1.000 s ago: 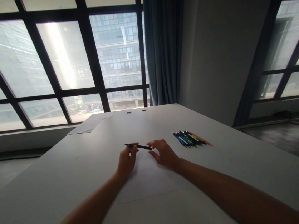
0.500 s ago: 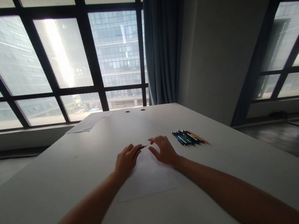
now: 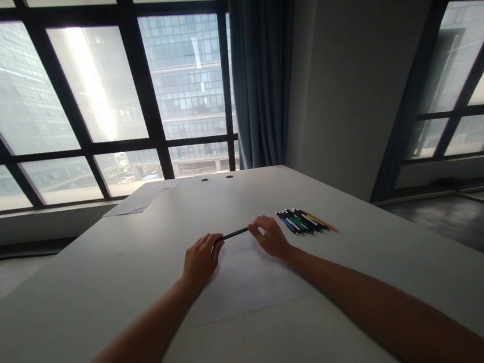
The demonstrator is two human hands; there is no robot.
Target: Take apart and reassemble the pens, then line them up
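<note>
A dark pen [image 3: 234, 233] stretches between my two hands, just above the far part of a white sheet of paper [image 3: 240, 286]. My left hand [image 3: 201, 257] pinches its left end, and my right hand [image 3: 270, 238] has thumb and fingers closed on its right end. The fingers hide both tips of the pen. The sheet lies flat on the white table [image 3: 107, 302] between my forearms. Just right of my right hand lies a row of pens and pencils [image 3: 305, 221], side by side, with blue, green, yellow and reddish ones among them.
Some papers [image 3: 135, 201] lie at the table's far left edge. Two round holes [image 3: 229, 177] sit near the far edge. Beyond the table are large windows [image 3: 186, 77], a blue curtain [image 3: 260, 74] and a grey pillar [image 3: 356, 75].
My right hand has closed on the pen's right end; before, it was open and apart from it. More of the pen's length now shows between the hands.
</note>
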